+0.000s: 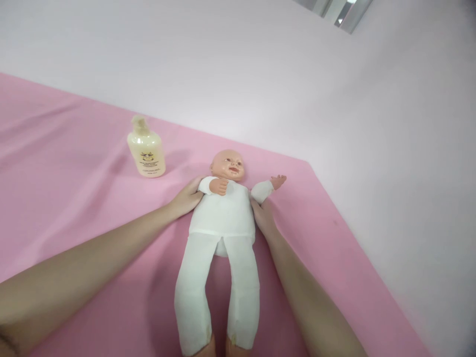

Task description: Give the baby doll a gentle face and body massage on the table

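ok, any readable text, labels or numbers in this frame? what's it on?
None can be read.
Pump bottle on the pink sheet: a small emblem and a few lines of print on the front label, too small and blurred to read.
Doll: no lettering visible.

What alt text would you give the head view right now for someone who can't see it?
A baby doll in white clothes lies face-up on a pink sheet, with the left hand and right hand pressed against its sides. A cream pump bottle stands behind, apart from them.
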Tool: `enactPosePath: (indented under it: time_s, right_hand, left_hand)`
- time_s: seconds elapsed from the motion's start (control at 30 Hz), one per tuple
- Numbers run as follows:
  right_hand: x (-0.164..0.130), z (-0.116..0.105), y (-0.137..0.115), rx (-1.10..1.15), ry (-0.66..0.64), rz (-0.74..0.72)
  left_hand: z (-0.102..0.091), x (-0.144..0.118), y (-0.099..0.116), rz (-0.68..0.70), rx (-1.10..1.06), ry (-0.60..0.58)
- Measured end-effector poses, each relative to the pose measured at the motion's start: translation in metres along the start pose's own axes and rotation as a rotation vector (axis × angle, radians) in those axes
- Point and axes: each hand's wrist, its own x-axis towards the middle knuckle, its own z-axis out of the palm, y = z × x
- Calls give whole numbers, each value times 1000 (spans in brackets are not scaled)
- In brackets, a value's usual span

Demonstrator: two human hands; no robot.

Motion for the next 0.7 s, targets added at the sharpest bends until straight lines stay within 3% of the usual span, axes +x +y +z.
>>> enactPosePath:
  time_s: [0.7]
  right_hand:
    - [1,-1,4,26,14,12]
  left_hand:
    - [1,0,0,-12,-2,0]
